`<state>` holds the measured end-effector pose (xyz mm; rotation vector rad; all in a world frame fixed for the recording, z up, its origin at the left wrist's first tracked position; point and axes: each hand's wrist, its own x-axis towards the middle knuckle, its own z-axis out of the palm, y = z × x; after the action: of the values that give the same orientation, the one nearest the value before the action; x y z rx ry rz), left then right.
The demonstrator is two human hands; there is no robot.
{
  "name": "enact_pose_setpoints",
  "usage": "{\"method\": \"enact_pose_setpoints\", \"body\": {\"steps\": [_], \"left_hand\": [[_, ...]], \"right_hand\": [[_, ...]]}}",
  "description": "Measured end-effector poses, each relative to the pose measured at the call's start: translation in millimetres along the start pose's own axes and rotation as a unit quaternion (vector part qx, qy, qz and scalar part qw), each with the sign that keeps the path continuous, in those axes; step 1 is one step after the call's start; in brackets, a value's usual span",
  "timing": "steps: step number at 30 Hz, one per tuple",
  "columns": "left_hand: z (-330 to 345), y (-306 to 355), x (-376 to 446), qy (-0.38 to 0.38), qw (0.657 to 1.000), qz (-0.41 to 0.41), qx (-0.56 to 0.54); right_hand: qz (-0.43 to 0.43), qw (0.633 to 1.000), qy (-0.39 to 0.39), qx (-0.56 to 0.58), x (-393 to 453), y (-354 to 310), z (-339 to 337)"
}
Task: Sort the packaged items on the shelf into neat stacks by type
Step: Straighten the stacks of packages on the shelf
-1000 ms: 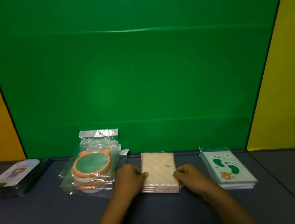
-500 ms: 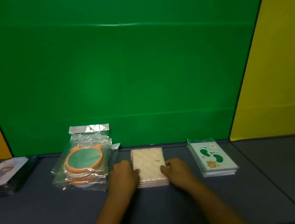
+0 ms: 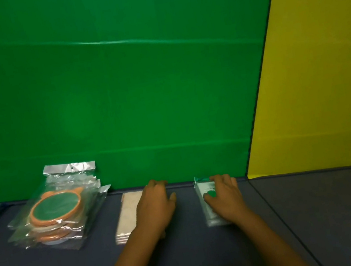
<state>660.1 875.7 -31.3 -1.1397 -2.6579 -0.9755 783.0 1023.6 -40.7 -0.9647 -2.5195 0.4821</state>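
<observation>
Two hands now on separate piles, where half a second ago both flanked the pale pink stack (image 3: pixel 129 213): left hand (image 3: pixel 155 206) lying flat on that stack with fingers loosely spread and gripping nothing, right hand (image 3: pixel 224 197) shifted over to the footprint-card stack (image 3: pixel 209 214), fingers bent over its top, a real grip not clear. Suggests pink pile squared and footprint pile next for tidying, with the bagged round mirrors (image 3: pixel 58 211) lying apart to the left on the shelf (image 3: pixel 324 212).

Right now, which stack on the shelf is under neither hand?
The stack of round orange-rimmed items in clear bags, leftmost; the left hand covers the beige stack, the right hand the footprint-printed stack.
</observation>
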Motion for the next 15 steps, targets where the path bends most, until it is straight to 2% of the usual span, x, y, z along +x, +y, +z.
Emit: {"method": "enact_pose_setpoints", "body": {"steps": [4, 8, 11, 15], "left_hand": [[32, 28, 13, -0.044, 0.999, -0.018, 0.009], [63, 43, 18, -0.089, 0.994, -0.056, 0.000], [78, 48, 17, -0.127, 0.987, -0.082, -0.051], [84, 56, 18, -0.140, 0.980, -0.092, -0.112]], "right_hand": [[0.019, 0.999, -0.021, -0.020, 15, 39, -15], [0.051, 0.996, -0.066, 0.044, 26, 69, -14], [0.055, 0.989, -0.106, 0.084, 27, 76, -11], [0.049, 0.987, -0.107, 0.106, 27, 75, -7]]}}
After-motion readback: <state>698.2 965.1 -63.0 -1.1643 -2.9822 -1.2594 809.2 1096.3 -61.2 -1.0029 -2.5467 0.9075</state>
